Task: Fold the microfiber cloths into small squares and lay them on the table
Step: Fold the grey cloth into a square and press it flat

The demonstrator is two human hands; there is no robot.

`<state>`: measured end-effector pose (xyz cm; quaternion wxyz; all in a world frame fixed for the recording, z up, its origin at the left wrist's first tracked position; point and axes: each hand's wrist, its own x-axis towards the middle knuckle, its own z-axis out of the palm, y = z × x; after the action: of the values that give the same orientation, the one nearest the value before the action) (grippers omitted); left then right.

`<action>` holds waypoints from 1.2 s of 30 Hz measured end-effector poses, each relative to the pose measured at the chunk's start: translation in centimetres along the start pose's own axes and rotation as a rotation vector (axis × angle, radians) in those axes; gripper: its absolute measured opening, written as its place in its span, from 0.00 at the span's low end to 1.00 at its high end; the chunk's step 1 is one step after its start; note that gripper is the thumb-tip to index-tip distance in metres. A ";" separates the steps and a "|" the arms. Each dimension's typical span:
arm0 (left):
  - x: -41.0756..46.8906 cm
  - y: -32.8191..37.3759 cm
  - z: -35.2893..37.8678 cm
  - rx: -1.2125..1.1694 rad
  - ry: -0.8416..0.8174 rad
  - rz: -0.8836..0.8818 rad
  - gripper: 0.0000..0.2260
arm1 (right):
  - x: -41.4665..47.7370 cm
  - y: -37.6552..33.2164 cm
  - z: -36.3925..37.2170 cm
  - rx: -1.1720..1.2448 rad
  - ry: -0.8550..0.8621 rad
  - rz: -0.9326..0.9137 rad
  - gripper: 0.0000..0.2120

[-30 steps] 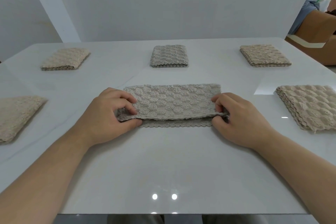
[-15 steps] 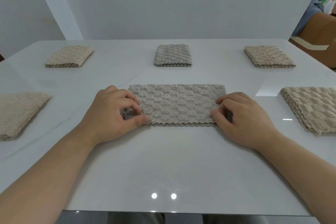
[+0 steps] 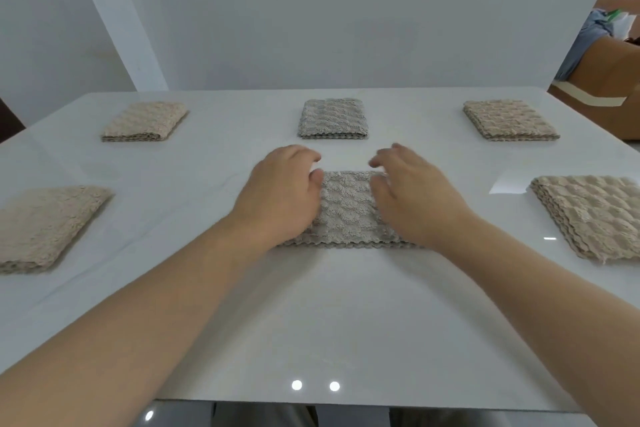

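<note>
A grey-beige microfiber cloth (image 3: 346, 208) lies folded into a strip in the middle of the white table (image 3: 311, 315), its scalloped edges stacked along the near side. My left hand (image 3: 280, 194) lies flat over the cloth's left part. My right hand (image 3: 412, 198) covers its right part, fingers stretched toward the far edge and slightly blurred. Both palms face down and neither hand grips the fabric. The two ends of the strip are hidden under my hands.
Several folded cloths lie around the table: far left (image 3: 145, 121), far middle (image 3: 333, 118), far right (image 3: 509, 120), near left (image 3: 45, 225) and near right (image 3: 592, 215). A cardboard box (image 3: 609, 87) stands beyond the table's right corner.
Both hands let go of the cloth's near corners and moved forward onto its top. The upper layer now lies flat with the edges lined up.
</note>
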<state>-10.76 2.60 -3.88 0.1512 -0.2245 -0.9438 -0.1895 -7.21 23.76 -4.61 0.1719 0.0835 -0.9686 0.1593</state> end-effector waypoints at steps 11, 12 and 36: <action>0.9 0.3 5.8 0.198 -0.342 -0.141 0.27 | 1.0 -0.2 5.0 -0.113 -0.327 0.119 0.29; 0.8 -0.2 5.5 0.199 -0.351 -0.157 0.28 | 1.0 0.0 4.8 -0.110 -0.335 0.148 0.30; 0.3 3.3 3.2 0.198 -0.346 -0.154 0.31 | -0.7 5.1 1.5 -0.210 -0.062 0.539 0.33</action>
<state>-10.02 6.82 -5.62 -0.0068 -0.1650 -0.9841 -0.0656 -8.15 28.06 -7.65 0.1015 -0.1906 -0.9717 0.0953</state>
